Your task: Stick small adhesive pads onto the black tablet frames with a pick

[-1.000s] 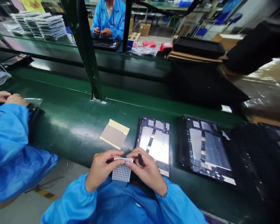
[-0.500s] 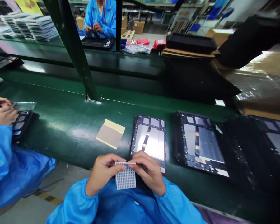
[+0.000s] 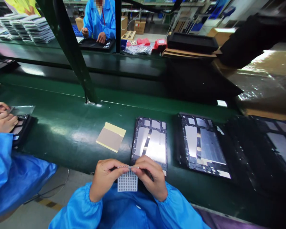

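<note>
A small white sheet of dark stickers [image 3: 127, 183] hangs from my fingers just over the bench's near edge. My left hand [image 3: 107, 178] pinches its upper edge between thumb and fingers. On the same edge, my right hand [image 3: 150, 177] has its thumb and fingertips closed close to the left ones. The top of the sheet looks folded back there. Just beyond my right hand lies a tablet frame [image 3: 150, 140] with silvery panels and a dark flex strip; my fingers hide its lower end. To its left rests a tan sheet with yellow edges [image 3: 111, 136].
More tablet frames [image 3: 202, 143] lie to the right on the green bench [image 3: 69, 136]. At left, a co-worker's hands [image 3: 2, 119] are over another device. A slanted green post [image 3: 71, 54] rises from the bench. Across it, a person [image 3: 100, 22] sits by stacked panels [image 3: 35, 28].
My hands still hold the sticker sheet, whose top edge now looks bent back between my fingertips. The view has shifted slightly. The person opposite has lowered one hand to the tray.
</note>
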Motion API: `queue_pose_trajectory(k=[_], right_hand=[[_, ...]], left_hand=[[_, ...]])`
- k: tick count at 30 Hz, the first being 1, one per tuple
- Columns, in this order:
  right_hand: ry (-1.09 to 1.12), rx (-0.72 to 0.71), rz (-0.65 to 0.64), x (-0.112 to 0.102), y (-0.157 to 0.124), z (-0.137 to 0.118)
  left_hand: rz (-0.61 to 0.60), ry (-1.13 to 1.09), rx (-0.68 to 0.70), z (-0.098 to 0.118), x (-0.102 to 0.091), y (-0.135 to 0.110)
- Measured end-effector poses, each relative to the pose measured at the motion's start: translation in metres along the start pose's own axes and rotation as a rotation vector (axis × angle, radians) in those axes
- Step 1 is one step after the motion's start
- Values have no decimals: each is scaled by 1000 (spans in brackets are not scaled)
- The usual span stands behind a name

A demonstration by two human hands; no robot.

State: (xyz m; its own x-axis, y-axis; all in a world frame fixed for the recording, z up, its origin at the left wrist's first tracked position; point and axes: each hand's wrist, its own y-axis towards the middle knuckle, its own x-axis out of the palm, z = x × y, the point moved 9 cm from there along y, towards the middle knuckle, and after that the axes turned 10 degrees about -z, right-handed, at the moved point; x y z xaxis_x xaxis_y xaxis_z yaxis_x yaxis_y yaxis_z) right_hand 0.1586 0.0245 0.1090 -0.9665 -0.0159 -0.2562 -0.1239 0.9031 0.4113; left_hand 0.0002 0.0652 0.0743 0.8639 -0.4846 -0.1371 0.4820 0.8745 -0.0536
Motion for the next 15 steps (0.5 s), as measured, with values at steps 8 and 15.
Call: queue_pose_trajectory(k=[8,15], right_hand=[[263,273,83,-10,-15,39],[419,409,91,-42,-23,47]], left_hand=[[-46,-389,-327,-40,16,-4],[-155,-364,-518,-56,21,-13]])
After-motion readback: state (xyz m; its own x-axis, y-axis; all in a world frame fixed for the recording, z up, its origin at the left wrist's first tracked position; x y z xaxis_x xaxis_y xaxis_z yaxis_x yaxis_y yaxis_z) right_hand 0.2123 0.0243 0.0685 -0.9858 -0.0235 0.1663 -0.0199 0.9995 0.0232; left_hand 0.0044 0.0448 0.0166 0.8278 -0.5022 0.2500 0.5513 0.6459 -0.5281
